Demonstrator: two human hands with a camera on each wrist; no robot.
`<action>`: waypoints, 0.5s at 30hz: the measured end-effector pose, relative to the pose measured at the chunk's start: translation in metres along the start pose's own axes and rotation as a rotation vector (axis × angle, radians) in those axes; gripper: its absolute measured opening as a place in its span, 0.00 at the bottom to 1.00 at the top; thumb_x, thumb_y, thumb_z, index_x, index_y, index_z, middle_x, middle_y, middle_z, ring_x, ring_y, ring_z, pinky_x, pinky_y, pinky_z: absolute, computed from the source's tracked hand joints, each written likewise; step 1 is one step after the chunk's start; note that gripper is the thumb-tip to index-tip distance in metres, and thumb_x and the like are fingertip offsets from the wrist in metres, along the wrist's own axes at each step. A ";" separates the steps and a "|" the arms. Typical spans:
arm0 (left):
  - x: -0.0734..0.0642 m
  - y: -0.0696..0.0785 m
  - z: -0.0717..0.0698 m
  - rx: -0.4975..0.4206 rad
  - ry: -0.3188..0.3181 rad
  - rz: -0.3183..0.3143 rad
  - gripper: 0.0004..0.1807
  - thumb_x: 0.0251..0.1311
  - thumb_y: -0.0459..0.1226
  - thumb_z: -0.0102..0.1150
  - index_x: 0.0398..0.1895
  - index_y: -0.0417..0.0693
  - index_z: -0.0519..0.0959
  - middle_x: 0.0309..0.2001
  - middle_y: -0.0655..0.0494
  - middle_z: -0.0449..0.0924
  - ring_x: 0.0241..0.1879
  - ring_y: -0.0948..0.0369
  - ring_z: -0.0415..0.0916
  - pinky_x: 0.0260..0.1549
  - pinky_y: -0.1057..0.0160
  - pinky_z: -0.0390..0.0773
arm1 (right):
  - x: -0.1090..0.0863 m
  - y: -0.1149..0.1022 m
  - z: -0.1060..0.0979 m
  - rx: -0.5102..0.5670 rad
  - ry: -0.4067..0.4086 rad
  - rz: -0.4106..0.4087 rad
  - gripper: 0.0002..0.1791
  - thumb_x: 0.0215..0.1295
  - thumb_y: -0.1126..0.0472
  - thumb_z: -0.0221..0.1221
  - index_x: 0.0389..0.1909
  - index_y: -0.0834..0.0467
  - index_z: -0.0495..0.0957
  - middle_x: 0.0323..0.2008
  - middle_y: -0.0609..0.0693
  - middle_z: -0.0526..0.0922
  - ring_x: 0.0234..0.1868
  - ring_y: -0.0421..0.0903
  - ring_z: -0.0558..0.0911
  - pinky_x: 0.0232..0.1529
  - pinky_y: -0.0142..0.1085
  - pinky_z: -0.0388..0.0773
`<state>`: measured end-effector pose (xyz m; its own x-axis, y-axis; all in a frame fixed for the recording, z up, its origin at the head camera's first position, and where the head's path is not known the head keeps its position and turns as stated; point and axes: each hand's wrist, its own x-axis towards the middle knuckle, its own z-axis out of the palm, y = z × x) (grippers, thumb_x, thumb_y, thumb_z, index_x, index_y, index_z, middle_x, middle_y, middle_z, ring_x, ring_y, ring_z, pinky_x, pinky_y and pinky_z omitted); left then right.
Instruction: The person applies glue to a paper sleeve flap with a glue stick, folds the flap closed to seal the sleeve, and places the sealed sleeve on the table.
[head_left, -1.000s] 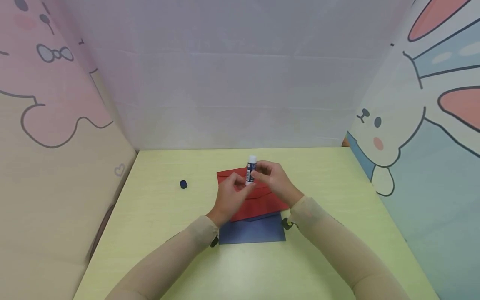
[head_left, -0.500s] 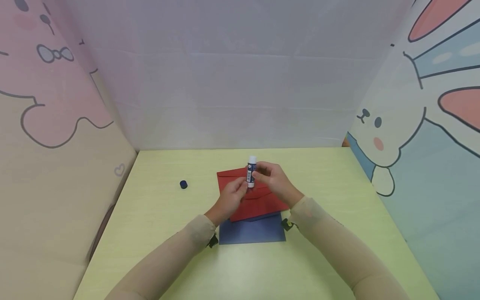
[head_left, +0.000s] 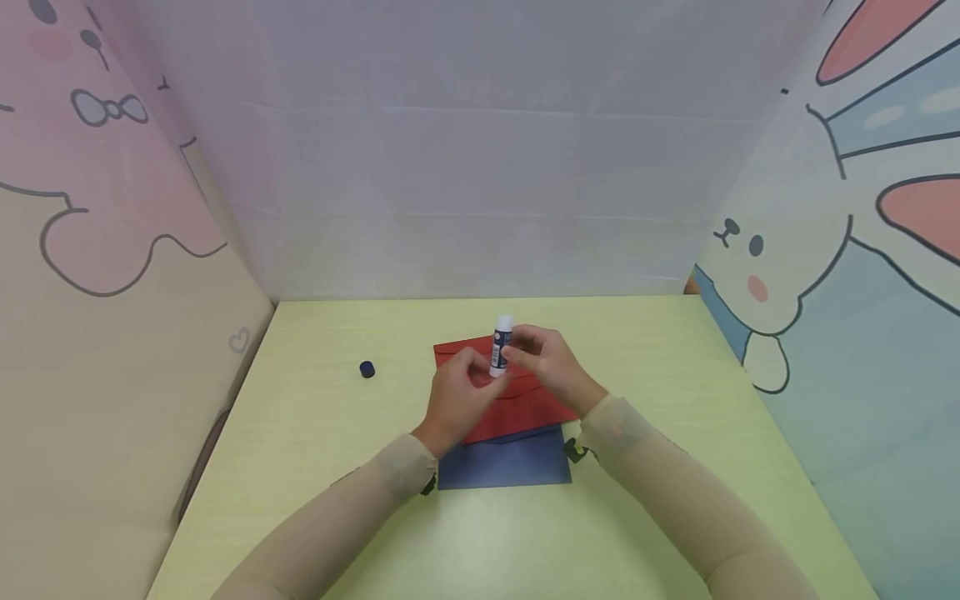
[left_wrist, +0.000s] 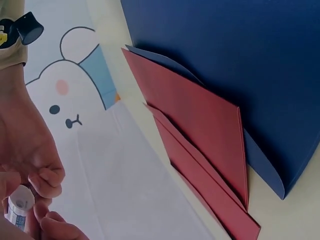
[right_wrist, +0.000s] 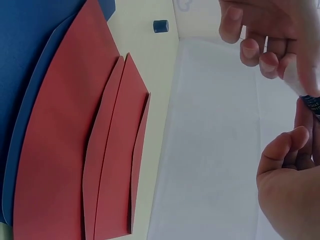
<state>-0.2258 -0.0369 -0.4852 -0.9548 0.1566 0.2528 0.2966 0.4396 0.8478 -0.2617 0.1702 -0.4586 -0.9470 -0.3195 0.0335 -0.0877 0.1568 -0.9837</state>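
A glue stick point(head_left: 502, 339) with a white top and a blue label stands nearly upright above a red envelope point(head_left: 517, 418). My right hand point(head_left: 558, 367) holds its labelled barrel between thumb and fingers. At the bottom, my left hand point(head_left: 459, 398) has thumb and fingertips around the white base point(right_wrist: 291, 76), as the right wrist view shows. The red envelope lies slanted across a blue envelope point(head_left: 504, 467), and its flaps stand slightly raised in the left wrist view. A small dark blue cap point(head_left: 367, 369) lies apart on the table to the left.
The pale yellow table point(head_left: 315, 467) ends at a whitish back curtain point(head_left: 480, 200). Side curtains with cartoon animals hang on the left and right. Both forearms, in beige sleeves, reach in from the front edge.
My left fingers drew together below the glue stick, then spread forward around its base again. The glue stick dips very slightly; my right hand keeps its hold, and the envelopes and cap stay put.
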 end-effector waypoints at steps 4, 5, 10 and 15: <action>0.002 0.002 -0.003 -0.065 -0.042 0.008 0.11 0.77 0.40 0.80 0.47 0.46 0.86 0.42 0.49 0.91 0.40 0.60 0.81 0.42 0.66 0.81 | 0.000 -0.001 0.000 0.000 -0.012 0.003 0.18 0.87 0.65 0.67 0.70 0.69 0.85 0.56 0.57 0.91 0.54 0.48 0.85 0.59 0.36 0.89; 0.002 0.002 -0.004 -0.085 -0.060 0.004 0.11 0.78 0.41 0.79 0.48 0.45 0.86 0.42 0.48 0.91 0.40 0.60 0.80 0.42 0.66 0.80 | 0.001 -0.002 0.000 0.000 -0.015 0.005 0.18 0.88 0.64 0.66 0.70 0.69 0.85 0.56 0.57 0.90 0.54 0.48 0.85 0.60 0.36 0.89; 0.004 0.001 -0.007 -0.149 -0.150 -0.019 0.11 0.85 0.41 0.71 0.54 0.40 0.88 0.45 0.44 0.91 0.36 0.61 0.77 0.38 0.66 0.78 | 0.003 -0.002 -0.001 -0.005 -0.020 0.011 0.19 0.89 0.64 0.65 0.70 0.70 0.84 0.58 0.60 0.90 0.55 0.47 0.85 0.59 0.32 0.87; 0.003 0.001 -0.009 -0.187 -0.242 -0.051 0.15 0.91 0.37 0.60 0.64 0.35 0.87 0.52 0.36 0.91 0.35 0.62 0.72 0.37 0.67 0.75 | 0.003 -0.002 -0.001 -0.013 -0.022 -0.001 0.18 0.88 0.66 0.65 0.69 0.72 0.85 0.55 0.59 0.91 0.52 0.45 0.85 0.59 0.31 0.86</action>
<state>-0.2285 -0.0439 -0.4800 -0.9287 0.3548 0.1080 0.2175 0.2851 0.9335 -0.2649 0.1700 -0.4565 -0.9398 -0.3403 0.0310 -0.0933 0.1684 -0.9813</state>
